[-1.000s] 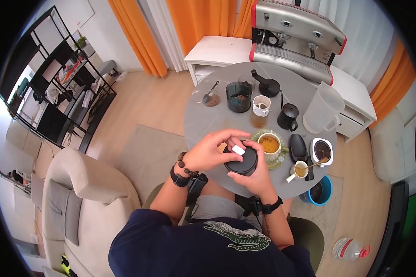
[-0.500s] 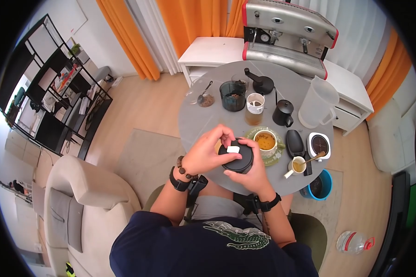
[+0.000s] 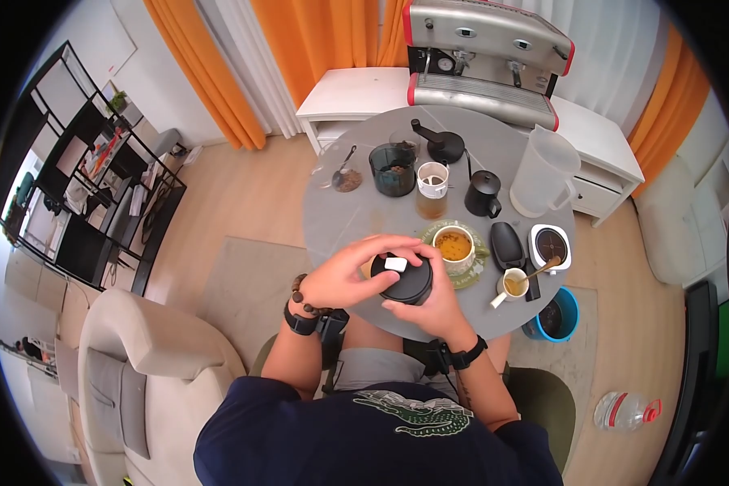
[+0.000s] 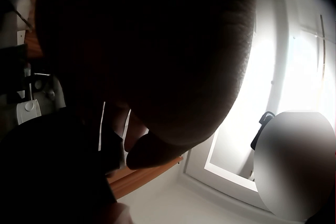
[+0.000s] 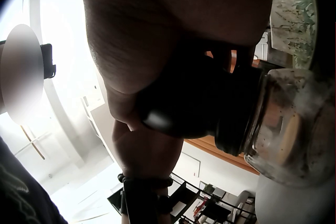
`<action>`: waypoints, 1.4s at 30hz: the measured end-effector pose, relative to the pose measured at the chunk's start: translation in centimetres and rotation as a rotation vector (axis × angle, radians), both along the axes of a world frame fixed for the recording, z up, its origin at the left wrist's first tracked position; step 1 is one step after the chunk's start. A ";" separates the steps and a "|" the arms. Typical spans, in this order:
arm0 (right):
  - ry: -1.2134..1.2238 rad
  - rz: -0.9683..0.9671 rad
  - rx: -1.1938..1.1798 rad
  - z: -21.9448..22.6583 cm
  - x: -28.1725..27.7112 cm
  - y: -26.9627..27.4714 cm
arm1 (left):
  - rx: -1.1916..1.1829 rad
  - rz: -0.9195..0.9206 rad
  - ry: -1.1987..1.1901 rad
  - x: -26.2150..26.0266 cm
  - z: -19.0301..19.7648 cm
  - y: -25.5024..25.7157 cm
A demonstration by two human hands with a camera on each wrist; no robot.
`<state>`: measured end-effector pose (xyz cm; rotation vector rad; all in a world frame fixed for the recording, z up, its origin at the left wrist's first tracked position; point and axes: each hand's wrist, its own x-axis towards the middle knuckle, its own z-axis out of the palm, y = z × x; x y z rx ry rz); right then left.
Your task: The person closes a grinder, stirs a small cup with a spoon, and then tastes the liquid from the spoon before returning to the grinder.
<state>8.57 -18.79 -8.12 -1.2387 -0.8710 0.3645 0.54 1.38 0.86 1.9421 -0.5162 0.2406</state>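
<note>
In the head view, a coffee grinder (image 3: 407,289) with a round black top is held near the table's front edge. My right hand (image 3: 431,310) grips it from the right, fingers wrapped round its side. Its glass jar (image 5: 291,134) shows below the black body in the right wrist view. Over the top reaches my left hand (image 3: 336,278), thumb and bent fingers pinching a small white piece (image 3: 395,264). The left wrist view is mostly dark, and the palm hides the grip. Beyond the grinder, a cup of yellowish liquid (image 3: 454,245) stands on a green saucer (image 3: 466,281).
On the round grey table (image 3: 340,215) stand a dark container (image 3: 393,172), a glass with a white dripper (image 3: 432,182), a black crank (image 3: 444,146), a black kettle (image 3: 483,193), a clear pitcher (image 3: 543,174), a scale (image 3: 560,261) and a small cup with a spoon (image 3: 512,285).
The head view has shifted, so the table and grinder sit further left. My left fingers curled inward over the grinder's top, then reached across it again. The right hand keeps its hold.
</note>
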 end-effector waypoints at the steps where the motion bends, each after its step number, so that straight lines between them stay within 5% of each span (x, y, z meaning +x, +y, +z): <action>1: 0.000 -0.006 0.000 0.1 0.0 0.0 | -0.020 -0.007 0.023 -0.1 0.0 0.2; 19: -0.099 -0.073 -0.041 -0.2 0.2 -0.1 | -0.251 -0.147 0.192 -0.1 -1.2 2.3; 42: -0.074 -0.062 -0.074 0.2 0.1 -0.4 | -0.095 -0.120 0.264 1.3 -0.3 3.9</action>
